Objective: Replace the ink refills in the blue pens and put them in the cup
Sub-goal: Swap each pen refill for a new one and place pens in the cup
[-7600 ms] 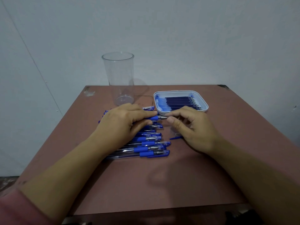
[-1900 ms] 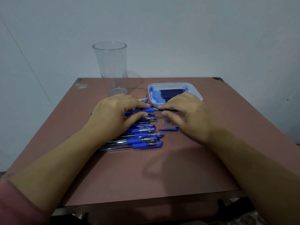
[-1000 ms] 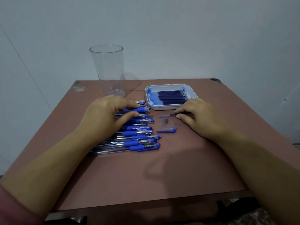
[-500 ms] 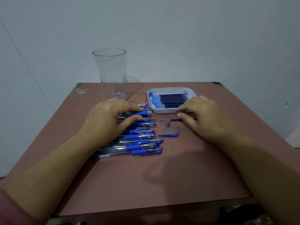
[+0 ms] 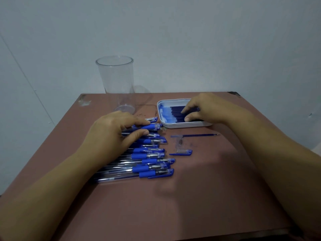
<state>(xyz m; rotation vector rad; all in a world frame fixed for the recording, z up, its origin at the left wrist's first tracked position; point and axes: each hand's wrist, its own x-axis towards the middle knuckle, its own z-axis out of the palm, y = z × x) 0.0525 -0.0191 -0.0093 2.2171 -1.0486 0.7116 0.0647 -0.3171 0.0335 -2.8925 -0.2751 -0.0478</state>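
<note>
Pen (image 5: 150, 126) pinched in left hand (image 5: 111, 131); right hand (image 5: 208, 108) touches refills (image 5: 175, 117) in tray (image 5: 182, 126); cap (image 5: 182, 152) nearby.

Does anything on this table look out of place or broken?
Only loose pen parts: a bare refill, a metal tip and a blue cap lie apart on the table, right of the pen row.

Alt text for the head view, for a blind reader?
The right hand touches the ink refills in the white tray while the left hand pinches a blue pen atop the row of pens. A loose refill, metal tip and cap lie on the brown table; the clear cup stands empty.
</note>
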